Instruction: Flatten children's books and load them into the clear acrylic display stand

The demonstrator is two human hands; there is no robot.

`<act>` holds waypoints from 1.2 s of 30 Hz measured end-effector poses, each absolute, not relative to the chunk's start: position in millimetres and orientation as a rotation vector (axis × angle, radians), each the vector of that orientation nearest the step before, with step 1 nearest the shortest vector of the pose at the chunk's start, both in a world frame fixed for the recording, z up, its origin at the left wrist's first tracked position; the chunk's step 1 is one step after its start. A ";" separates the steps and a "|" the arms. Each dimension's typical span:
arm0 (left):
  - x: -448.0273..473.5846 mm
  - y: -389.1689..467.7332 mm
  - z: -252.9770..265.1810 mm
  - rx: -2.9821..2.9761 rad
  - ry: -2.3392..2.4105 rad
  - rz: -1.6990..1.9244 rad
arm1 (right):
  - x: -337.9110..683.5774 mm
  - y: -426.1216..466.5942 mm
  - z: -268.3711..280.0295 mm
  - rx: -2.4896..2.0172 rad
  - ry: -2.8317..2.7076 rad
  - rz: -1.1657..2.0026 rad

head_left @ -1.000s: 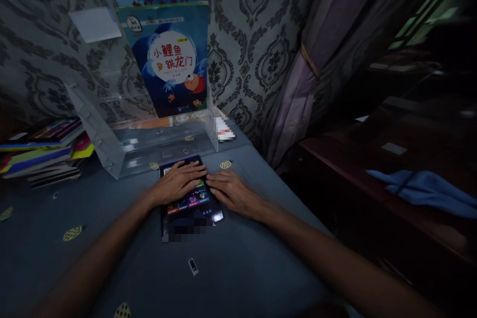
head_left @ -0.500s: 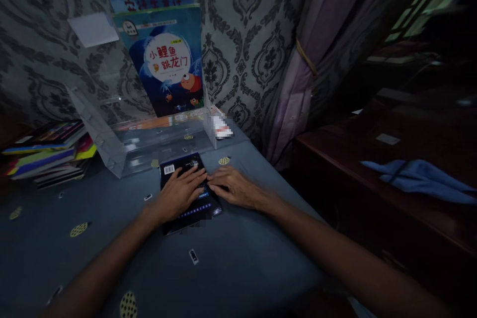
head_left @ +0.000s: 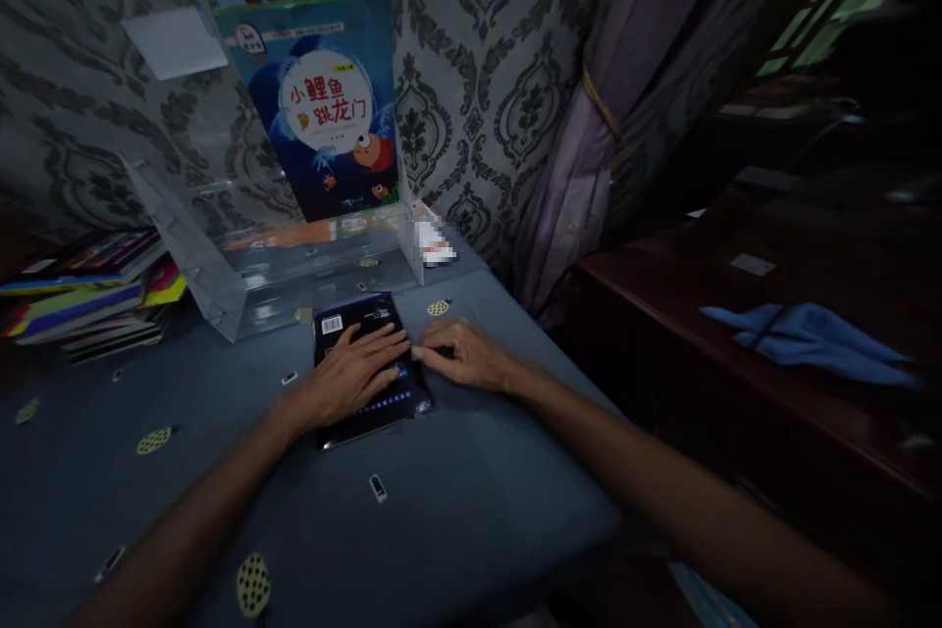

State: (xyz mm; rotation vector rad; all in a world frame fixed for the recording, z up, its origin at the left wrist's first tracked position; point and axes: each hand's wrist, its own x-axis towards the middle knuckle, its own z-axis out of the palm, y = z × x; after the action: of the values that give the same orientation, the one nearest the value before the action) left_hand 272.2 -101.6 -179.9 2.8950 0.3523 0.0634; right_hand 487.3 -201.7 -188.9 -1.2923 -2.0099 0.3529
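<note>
A dark book with a white barcode near its top lies on the blue-grey tablecloth. My left hand rests flat across its middle, fingers stretched out and covering part of the cover. At the book's right edge is my right hand, its fingers curled in and its thumb against that edge, pinching it. Behind the book stands a clear plastic rack, holding an upright blue picture book with a fish on its cover.
A stack of books lies left of the rack. A white item sits by the rack's right end. To the right, past the table's edge, a blue cloth lies on a dark red surface. A tied curtain hangs behind.
My right hand's fingers have curled in more at the book's right edge. My left hand stays flat on the cover. The whole view has shifted slightly.
</note>
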 end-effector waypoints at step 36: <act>250.9 -142.6 -167.3 2.837 0.158 -0.013 | 491.8 -197.1 -208.7 -1.350 -2.072 0.310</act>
State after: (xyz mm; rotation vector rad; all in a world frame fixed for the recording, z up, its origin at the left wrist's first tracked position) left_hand 250.9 -142.6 -167.3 2.8371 0.1578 -0.0127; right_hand 491.8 -197.1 -208.7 -1.3501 -2.0725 0.3098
